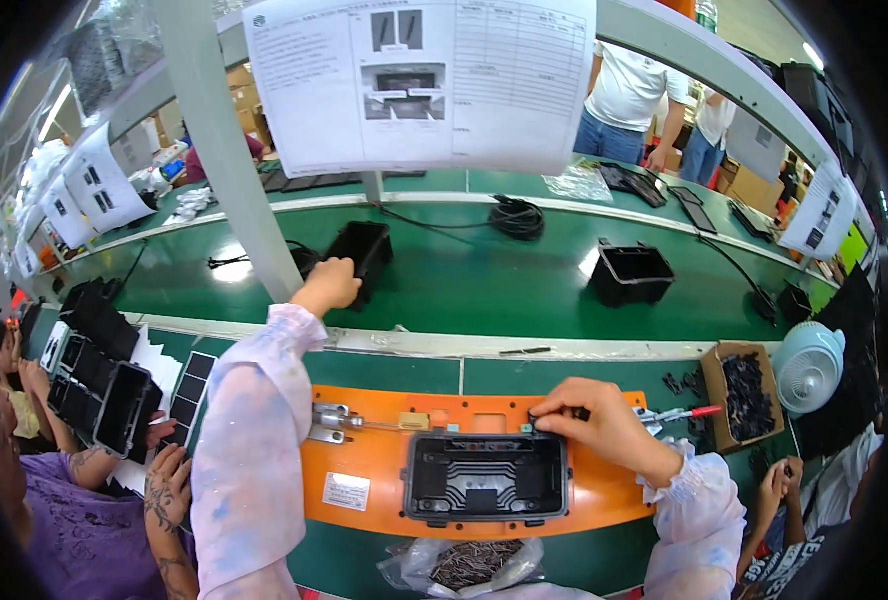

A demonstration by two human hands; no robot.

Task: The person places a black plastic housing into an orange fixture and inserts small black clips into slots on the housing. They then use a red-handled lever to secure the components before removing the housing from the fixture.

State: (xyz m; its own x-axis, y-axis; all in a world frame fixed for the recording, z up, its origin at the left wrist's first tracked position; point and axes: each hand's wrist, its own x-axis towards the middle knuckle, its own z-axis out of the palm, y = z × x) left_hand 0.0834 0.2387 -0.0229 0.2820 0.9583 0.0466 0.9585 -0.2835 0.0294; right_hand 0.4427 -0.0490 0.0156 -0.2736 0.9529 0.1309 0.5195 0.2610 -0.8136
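My left hand [330,287] reaches to the far side, its fingers closed on the near left edge of a black plastic box [372,248] on the green conveyor belt. My right hand [586,418] is in a pinch at the far right corner of a black housing [487,522]. A small dark part shows at its fingertips; most of it is covered by the fingers. The housing lies with its hollow side up on an orange fixture plate [364,460]. A metal toggle clamp [336,420] is mounted on the plate's left, beside a brass-coloured block [414,421].
A cardboard box [740,398] of small black parts stands at right, near a blue fan [809,368] and a red-capped marker [692,413]. A bag of screws [476,563] lies in front. Another black box [632,274] and coiled cable [515,218] sit on the belt. Co-workers flank me.
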